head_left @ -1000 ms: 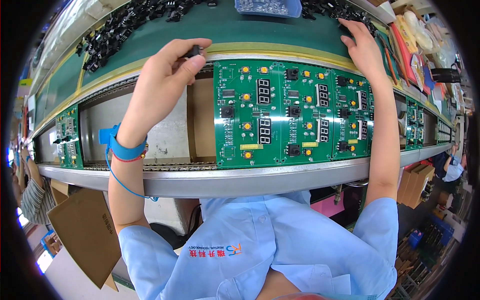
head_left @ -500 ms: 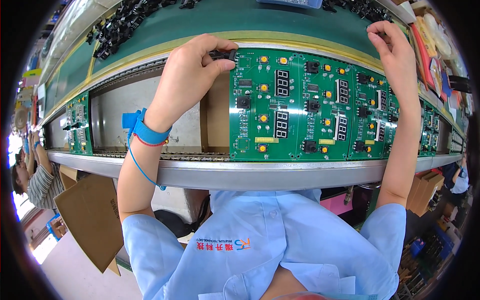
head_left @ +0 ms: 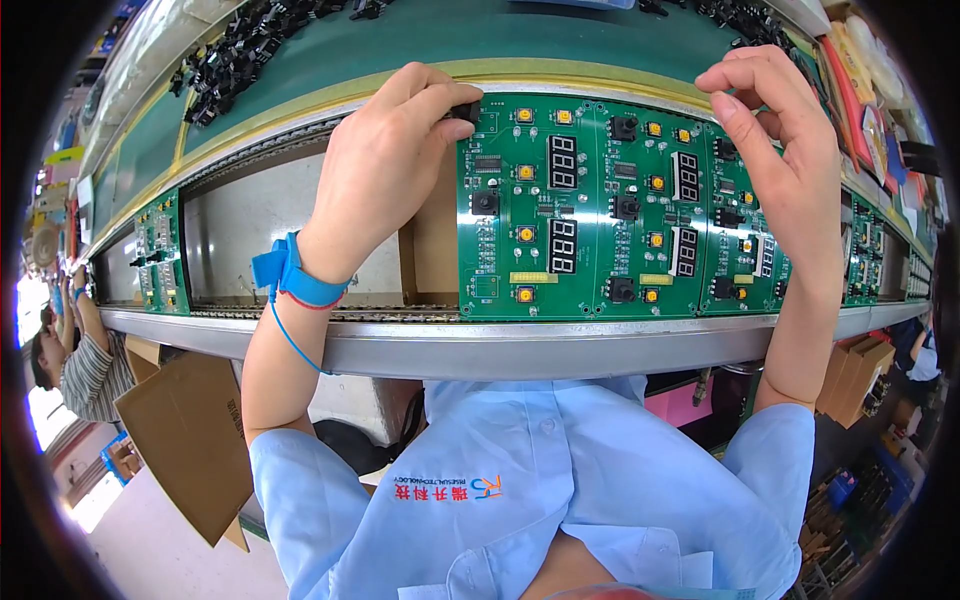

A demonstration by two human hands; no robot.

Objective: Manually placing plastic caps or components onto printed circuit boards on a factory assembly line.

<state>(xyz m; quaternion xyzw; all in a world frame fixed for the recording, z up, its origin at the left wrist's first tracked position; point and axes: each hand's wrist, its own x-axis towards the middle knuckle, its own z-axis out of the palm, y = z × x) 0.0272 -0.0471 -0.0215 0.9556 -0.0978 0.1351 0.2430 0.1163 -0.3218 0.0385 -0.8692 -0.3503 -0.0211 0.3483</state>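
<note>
My left hand (head_left: 385,165) pinches a small black plastic component (head_left: 466,111) between thumb and forefinger. It is at the upper left corner of a green circuit board (head_left: 585,285), and whether it is seated there I cannot tell. That board carries two digit displays (head_left: 562,246), yellow-topped buttons (head_left: 526,234) and a black square component (head_left: 485,203). Over the boards farther right hovers my right hand (head_left: 790,140), its fingers curved and apart, with nothing visible between them. Its wrist and forearm hide part of those boards.
The boards lie in a row on a chain conveyor with a metal front rail (head_left: 480,350). Loose black components (head_left: 235,65) are heaped on the green bench (head_left: 480,45) beyond, beside a blue tray (head_left: 590,3). A small board (head_left: 160,255) is at the far left. A cord runs from my blue wrist strap (head_left: 300,280).
My right hand has come nearer and its fingers have spread from a pinch. My left hand stays at the board's corner, shifted slightly right, still pinching the black component.
</note>
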